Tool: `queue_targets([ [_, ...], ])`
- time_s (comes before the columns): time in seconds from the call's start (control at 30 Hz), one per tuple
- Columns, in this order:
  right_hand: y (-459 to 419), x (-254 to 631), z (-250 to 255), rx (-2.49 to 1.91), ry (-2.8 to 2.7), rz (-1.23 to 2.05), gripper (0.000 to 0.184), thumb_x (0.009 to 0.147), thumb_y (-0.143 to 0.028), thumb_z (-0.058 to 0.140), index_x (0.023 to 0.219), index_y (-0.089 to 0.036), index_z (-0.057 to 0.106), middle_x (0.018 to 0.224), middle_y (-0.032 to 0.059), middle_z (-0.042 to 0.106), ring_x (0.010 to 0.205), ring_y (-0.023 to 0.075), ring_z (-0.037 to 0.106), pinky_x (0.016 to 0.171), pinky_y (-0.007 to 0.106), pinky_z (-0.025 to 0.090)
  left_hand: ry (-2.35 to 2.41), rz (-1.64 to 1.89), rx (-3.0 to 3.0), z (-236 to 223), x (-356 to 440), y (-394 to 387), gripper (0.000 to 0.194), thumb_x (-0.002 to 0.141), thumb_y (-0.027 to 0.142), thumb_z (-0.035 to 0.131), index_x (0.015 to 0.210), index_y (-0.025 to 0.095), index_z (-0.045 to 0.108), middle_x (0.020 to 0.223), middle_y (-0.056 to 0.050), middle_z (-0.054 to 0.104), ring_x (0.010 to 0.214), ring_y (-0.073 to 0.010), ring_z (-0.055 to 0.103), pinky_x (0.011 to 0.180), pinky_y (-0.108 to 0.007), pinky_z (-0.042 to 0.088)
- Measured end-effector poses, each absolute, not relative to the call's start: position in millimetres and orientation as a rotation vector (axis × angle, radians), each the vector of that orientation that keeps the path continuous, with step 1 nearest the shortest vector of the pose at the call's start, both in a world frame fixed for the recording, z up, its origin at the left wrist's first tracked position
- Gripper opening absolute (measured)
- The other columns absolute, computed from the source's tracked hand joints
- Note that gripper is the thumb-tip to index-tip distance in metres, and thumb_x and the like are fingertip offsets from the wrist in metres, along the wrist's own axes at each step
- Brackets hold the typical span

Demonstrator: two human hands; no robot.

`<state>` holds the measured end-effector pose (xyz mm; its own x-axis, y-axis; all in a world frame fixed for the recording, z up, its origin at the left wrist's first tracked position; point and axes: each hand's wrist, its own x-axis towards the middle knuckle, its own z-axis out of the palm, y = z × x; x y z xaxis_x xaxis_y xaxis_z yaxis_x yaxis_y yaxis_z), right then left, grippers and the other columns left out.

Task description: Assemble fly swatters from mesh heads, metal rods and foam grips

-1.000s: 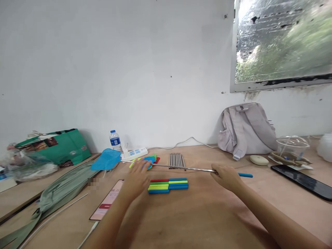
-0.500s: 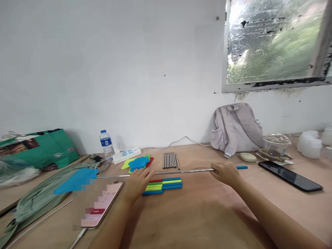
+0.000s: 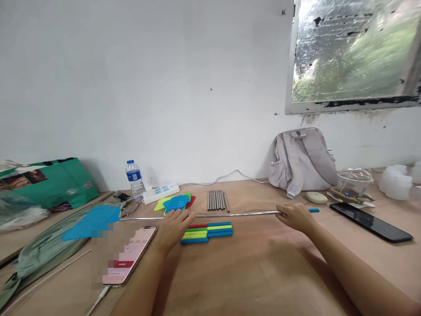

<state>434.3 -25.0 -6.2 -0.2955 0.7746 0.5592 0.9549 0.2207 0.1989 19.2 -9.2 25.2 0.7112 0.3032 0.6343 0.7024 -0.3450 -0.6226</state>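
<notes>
A long thin metal rod [image 3: 237, 215] lies across in front of me, with a flat blue paddle [image 3: 90, 223] at its left end and a blue handle [image 3: 314, 210] at its right; it looks like a telescopic fly swatter. My left hand [image 3: 174, 226] is closed over the rod left of the middle. Farther right, my right hand [image 3: 294, 217] grips the rod close to the handle, its fingers curled round. Below the rod lie two columns of coloured tubes [image 3: 219, 230], blue, yellow, green and red, partly behind my left hand. Flat coloured paddles [image 3: 177, 202] are piled just beyond that hand.
Several metal tubes [image 3: 217, 201] lie in a row farther back. At left are a lit phone [image 3: 134, 259], a power strip [image 3: 161, 193], a water bottle [image 3: 133, 177] and a green bag [image 3: 62, 182]. A backpack [image 3: 301, 162], a black phone [image 3: 370, 223] and a plastic cup [image 3: 355, 181] are at right.
My right hand has moved a little to the right with the handle, and the gap between my hands is wider. The rod's visible span looks slightly longer. The view has shifted slightly.
</notes>
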Motion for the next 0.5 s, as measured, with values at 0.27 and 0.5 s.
queue_targets([
  [0.27, -21, 451, -11, -1.867, -2.002, -0.696, 0.022, 0.074, -0.036, 0.041, 0.061, -0.021, 0.051, 0.058, 0.0013, 0.059, 0.054, 0.0155, 0.051, 0.048, 0.025, 0.016, -0.939, -0.726, -1.898, 25, 9, -11, 0.017, 0.084, 0.022, 0.043, 0.088, 0.022, 0.059, 0.069, -0.002, 0.056, 0.065, -0.0157, 0.046, 0.066, -0.030, 0.034],
  [0.5, -23, 475, -12, -2.030, -1.800, -0.677, 0.025, 0.074, -0.037, 0.041, 0.063, -0.022, 0.057, 0.062, 0.0035, 0.061, 0.060, 0.0184, 0.054, 0.048, 0.026, 0.018, -1.113, -1.125, -1.736, 22, 10, -3, 0.030, 0.079, 0.024, 0.049, 0.110, 0.021, 0.052, 0.109, -0.010, 0.047, 0.109, -0.0244, 0.040, 0.098, -0.045, 0.024],
])
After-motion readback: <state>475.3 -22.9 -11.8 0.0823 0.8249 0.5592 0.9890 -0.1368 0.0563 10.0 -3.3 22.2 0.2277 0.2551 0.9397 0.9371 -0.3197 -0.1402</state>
